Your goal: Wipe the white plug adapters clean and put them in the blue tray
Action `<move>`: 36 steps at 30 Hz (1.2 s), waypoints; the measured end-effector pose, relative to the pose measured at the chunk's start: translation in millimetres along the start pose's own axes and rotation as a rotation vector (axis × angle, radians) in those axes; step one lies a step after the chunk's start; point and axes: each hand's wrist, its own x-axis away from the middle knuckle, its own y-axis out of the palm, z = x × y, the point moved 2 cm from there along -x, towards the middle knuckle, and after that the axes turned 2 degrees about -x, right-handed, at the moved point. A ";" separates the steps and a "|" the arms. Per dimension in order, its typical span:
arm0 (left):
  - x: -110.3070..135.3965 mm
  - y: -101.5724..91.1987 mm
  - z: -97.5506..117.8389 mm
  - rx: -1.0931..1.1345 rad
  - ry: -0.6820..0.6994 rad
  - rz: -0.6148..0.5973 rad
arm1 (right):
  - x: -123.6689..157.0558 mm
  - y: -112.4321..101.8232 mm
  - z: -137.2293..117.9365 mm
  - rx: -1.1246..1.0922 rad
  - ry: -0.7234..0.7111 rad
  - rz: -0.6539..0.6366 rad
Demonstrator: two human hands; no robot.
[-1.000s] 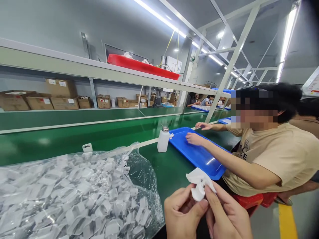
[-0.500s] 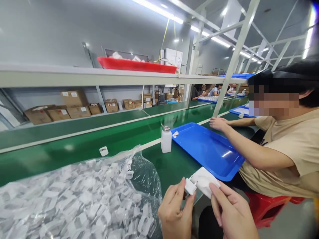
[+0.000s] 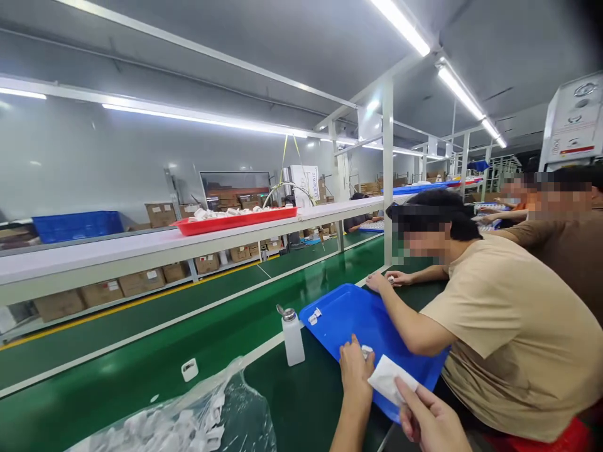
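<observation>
My left hand (image 3: 354, 370) is over the near side of a blue tray (image 3: 351, 307), its fingers closed on a small white plastic part (image 3: 366, 351). In my right hand (image 3: 431, 414) a folded white cloth (image 3: 392, 380) is pinched between thumb and fingers. The cloth hangs just right of the left hand, above the tray's near edge. A few small white parts (image 3: 315, 316) lie in the tray's left corner. At lower left, a clear plastic bag (image 3: 254, 408) holds many white plastic parts (image 3: 164, 430).
A white pump bottle (image 3: 293, 342) stands left of the tray. One white part (image 3: 190, 370) sits on the green belt (image 3: 226, 342). At right, a co-worker in a beige shirt (image 3: 513, 320) leans in, forearm by the tray. A red tray (image 3: 235, 221) rests on the shelf.
My view has tilted up. The left hand has moved forward over the blue tray with the white part, away from the cloth. The right hand still holds the cloth.
</observation>
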 end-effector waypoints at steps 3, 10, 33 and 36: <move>-5.5 -4.3 -11.0 -0.108 -0.014 0.119 | -9.0 -6.2 -0.3 -0.030 0.046 -0.067; -22.5 -64.8 -57.8 -0.301 -0.344 0.744 | -16.4 3.0 2.9 0.301 -0.094 -0.051; -9.8 -121.8 -10.7 -0.479 0.256 0.275 | -49.5 56.7 19.7 -0.007 0.002 -0.204; -7.1 -134.7 5.8 -0.549 0.360 0.150 | -44.8 61.0 19.2 -0.146 0.056 -0.239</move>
